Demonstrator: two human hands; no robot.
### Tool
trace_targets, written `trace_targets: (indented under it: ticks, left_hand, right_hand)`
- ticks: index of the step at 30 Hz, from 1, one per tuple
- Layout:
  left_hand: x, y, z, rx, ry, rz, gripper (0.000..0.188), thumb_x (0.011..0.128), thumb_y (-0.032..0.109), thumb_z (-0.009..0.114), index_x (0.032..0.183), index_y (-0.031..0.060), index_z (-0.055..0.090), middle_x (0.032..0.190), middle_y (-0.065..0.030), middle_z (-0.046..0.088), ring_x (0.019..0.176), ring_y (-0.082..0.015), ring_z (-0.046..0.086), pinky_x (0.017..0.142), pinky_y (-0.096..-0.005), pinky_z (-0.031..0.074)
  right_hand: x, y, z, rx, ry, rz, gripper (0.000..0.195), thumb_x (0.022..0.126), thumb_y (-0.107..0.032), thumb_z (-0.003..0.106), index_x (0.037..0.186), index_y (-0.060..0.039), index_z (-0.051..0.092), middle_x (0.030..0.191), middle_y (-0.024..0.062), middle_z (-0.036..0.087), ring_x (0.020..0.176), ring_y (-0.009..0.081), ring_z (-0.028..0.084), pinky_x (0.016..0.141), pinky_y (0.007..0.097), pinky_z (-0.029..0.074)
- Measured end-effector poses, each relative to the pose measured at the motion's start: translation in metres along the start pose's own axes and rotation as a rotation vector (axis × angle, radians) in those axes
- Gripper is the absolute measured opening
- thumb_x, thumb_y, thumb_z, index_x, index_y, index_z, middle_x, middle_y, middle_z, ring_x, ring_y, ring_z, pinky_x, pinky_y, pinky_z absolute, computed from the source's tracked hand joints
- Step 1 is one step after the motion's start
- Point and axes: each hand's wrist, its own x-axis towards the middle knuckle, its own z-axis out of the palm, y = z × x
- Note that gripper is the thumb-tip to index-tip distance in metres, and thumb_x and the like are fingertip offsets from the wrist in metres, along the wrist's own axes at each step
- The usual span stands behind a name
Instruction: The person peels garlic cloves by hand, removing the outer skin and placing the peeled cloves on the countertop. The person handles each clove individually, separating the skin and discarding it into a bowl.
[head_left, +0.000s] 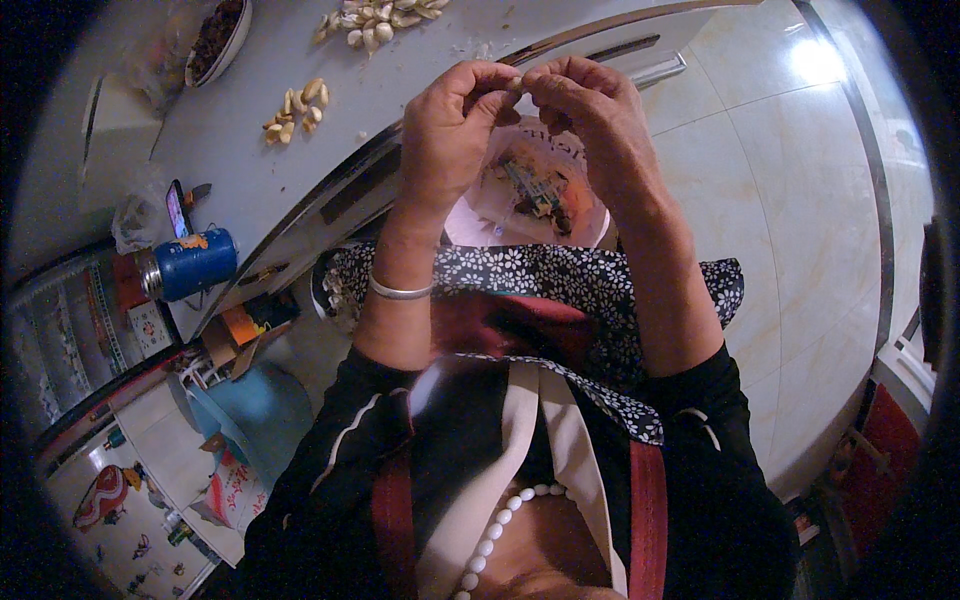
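My left hand (454, 124) and my right hand (596, 112) meet fingertip to fingertip beyond the counter's edge. Pinched between them is a small pale piece, apparently a garlic clove (517, 84), mostly covered by the fingers. Below the hands stands a bin lined with a pinkish plastic bag (465, 221), with scraps and wrappers inside. On the counter (225, 150) to the left lies a small group of yellowish peeled garlic cloves (309, 105). Farther off is a larger heap of whitish garlic cloves (379, 21).
Bits of skin (480, 51) lie near the counter edge. A bowl of dark food (221, 41), a clear plastic bag (139, 217), a phone (177, 208) and a blue flask (199, 262) stand leftward. Lower left is a blue bin (259, 405). Tiled floor (810, 225) spreads right.
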Motion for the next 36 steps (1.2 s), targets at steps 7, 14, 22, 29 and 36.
trace_targets:
  ticks: [7, 14, 22, 29, 36]
  left_hand:
    - [0.0004, -0.0004, -0.0006, 0.043, -0.005, 0.027, 0.010, 0.082, 0.003, 0.056, 0.091, -0.0004, 0.059, 0.077, -0.0050, 0.063, 0.066, -0.0099, 0.060, 0.060, -0.0225, 0.049]
    - [0.0003, 0.0006, -0.0002, 0.012, 0.018, 0.020, 0.011, 0.081, 0.007, 0.059, 0.090, 0.0007, 0.060, 0.075, -0.0042, 0.063, 0.063, -0.0094, 0.059, 0.058, -0.0221, 0.049]
    - [0.0002, 0.0010, -0.0036, 0.067, 0.019, 0.075, 0.011, 0.080, 0.007, 0.060, 0.089, 0.0005, 0.062, 0.077, -0.0039, 0.062, 0.063, -0.0097, 0.059, 0.057, -0.0217, 0.049]
    - [0.0001, 0.0014, -0.0047, 0.122, -0.003, 0.088, 0.011, 0.080, 0.005, 0.059, 0.089, -0.0004, 0.062, 0.081, -0.0055, 0.062, 0.066, -0.0111, 0.060, 0.059, -0.0222, 0.050]
    - [0.0004, -0.0008, -0.0055, 0.077, -0.010, 0.087, 0.011, 0.080, 0.004, 0.059, 0.089, 0.0001, 0.062, 0.081, -0.0051, 0.062, 0.066, -0.0109, 0.060, 0.060, -0.0221, 0.050]
  right_hand:
    - [-0.0008, -0.0001, -0.0006, 0.057, -0.013, 0.003, 0.018, 0.074, -0.019, 0.058, 0.074, -0.0016, 0.061, 0.066, 0.0010, 0.056, 0.060, 0.0083, 0.049, 0.056, 0.0212, 0.040]
    - [0.0000, 0.0027, -0.0009, 0.030, -0.020, 0.011, 0.021, 0.076, -0.021, 0.057, 0.077, -0.0006, 0.062, 0.066, 0.0012, 0.056, 0.060, 0.0085, 0.050, 0.056, 0.0218, 0.041]
    - [-0.0006, -0.0003, 0.0009, -0.040, -0.019, 0.015, 0.022, 0.078, -0.022, 0.057, 0.078, -0.0008, 0.063, 0.068, 0.0018, 0.057, 0.062, 0.0089, 0.050, 0.056, 0.0221, 0.041]
    - [-0.0017, 0.0005, -0.0012, -0.038, -0.029, 0.015, 0.023, 0.077, -0.024, 0.057, 0.076, -0.0009, 0.062, 0.066, 0.0017, 0.056, 0.062, 0.0092, 0.051, 0.056, 0.0224, 0.041]
    - [0.0004, 0.0027, -0.0037, -0.028, -0.047, 0.004, 0.023, 0.076, -0.023, 0.059, 0.077, -0.0005, 0.062, 0.066, 0.0021, 0.056, 0.062, 0.0093, 0.052, 0.057, 0.0220, 0.042]
